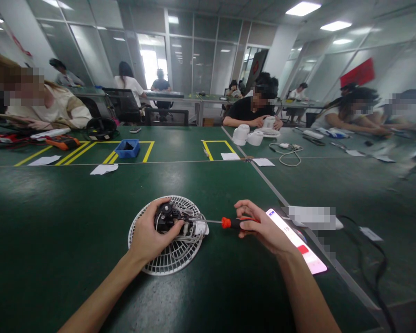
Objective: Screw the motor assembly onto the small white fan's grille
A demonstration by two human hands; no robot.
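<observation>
A round white fan grille (173, 263) lies on the green table, with a black fan motor (164, 217) and loops of pale cable on top of it. My left hand (150, 231) is closed around the motor, its thumb on the near side. In my right hand (256, 224) is a screwdriver (230, 223) with an orange and black handle, held level. Its shaft points left, and the tip reaches the motor assembly, though the exact contact is hard to make out. A white part (201, 228) sits at the grille's right edge, under the shaft.
A lit phone (298, 243) lies right of my right hand, near a white device (314, 217) and black cable (379, 268). Farther off are a blue bin (127, 149), paper slips (104, 169) and white cups or housings (241, 135). Several people sit at surrounding tables.
</observation>
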